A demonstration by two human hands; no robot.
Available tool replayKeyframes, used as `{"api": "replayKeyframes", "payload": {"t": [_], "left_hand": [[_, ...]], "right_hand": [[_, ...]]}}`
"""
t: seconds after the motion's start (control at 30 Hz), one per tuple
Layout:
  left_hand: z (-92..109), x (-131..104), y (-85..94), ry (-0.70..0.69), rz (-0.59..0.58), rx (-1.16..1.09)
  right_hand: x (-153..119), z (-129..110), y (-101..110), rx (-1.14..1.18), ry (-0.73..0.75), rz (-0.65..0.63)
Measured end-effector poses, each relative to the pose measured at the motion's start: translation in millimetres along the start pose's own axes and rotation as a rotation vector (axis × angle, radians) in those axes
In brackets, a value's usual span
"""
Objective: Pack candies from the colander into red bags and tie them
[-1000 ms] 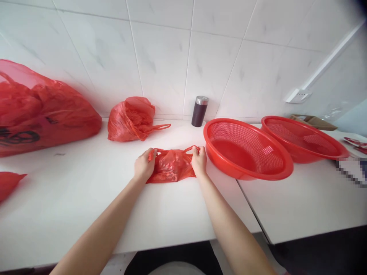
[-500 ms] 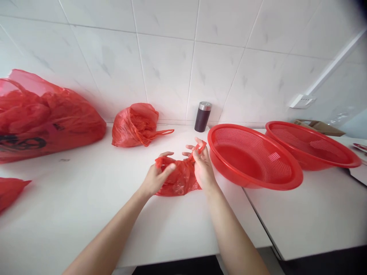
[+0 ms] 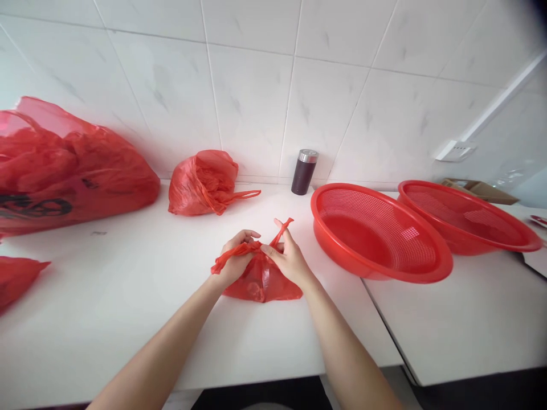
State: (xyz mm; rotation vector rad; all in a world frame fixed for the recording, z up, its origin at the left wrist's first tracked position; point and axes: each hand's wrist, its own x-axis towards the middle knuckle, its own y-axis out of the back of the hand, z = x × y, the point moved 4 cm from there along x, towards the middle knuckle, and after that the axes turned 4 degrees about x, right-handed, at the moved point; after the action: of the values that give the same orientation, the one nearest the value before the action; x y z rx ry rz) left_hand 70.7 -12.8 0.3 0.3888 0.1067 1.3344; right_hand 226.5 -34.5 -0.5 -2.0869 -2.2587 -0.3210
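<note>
A small red plastic bag (image 3: 265, 282) rests on the white table in front of me, its top gathered between my two hands. My left hand (image 3: 236, 259) is closed on the gathered top at the left, and one twisted handle hangs over it. At the right, my right hand (image 3: 290, 256) pinches the bag's neck, with the other handle sticking up between its fingers. What the bag contains cannot be made out.
Behind stand a tied-looking red bag (image 3: 200, 185) and a dark tumbler (image 3: 304, 173). Two red baskets (image 3: 359, 262) (image 3: 465, 219) are at the right, a cardboard box (image 3: 491, 191) beyond. A large red bag (image 3: 85, 182) and another red piece (image 3: 19, 279) lie left.
Both hands have drawn together over the small bag and gathered its open top into a neck. The left handle now drapes over my left hand.
</note>
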Motion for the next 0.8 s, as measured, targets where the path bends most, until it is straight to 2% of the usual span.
{"api": "replayKeyframes", "payload": {"t": [0.07, 0.17, 0.27, 0.37, 0.5, 0.67, 0.8], "left_hand": [[0.8, -1.2, -1.4, -0.007, -0.07, 0.008], [6.7, -4.0, -2.8, -0.032, -0.181, 0.019], [11.9, -6.7, -4.1, 0.011, -0.225, -0.002], [12.8, -7.0, -4.5, 0.049, -0.194, -0.041], [1.7, 0.4, 4.7, 0.072, -0.109, 0.004], [-17.5, 15.0, 29.9, 0.083, 0.012, 0.048], [-27.6, 20.1, 44.4, 0.136, 0.011, 0.055]], "right_hand": [[1.3, 1.4, 1.1, -0.012, 0.035, 0.033], [4.5, 5.9, 5.3, -0.082, 0.096, 0.147], [7.6, 11.4, 5.6, -0.015, 0.063, 0.186], [7.1, 8.8, 3.9, 0.245, 0.023, 0.198], [1.9, -5.8, 2.9, 0.525, 0.062, 0.201], [0.6, -12.7, 0.1, 0.565, 0.074, 0.166], [3.8, -7.0, 6.6, 0.573, 0.045, 0.199]]}}
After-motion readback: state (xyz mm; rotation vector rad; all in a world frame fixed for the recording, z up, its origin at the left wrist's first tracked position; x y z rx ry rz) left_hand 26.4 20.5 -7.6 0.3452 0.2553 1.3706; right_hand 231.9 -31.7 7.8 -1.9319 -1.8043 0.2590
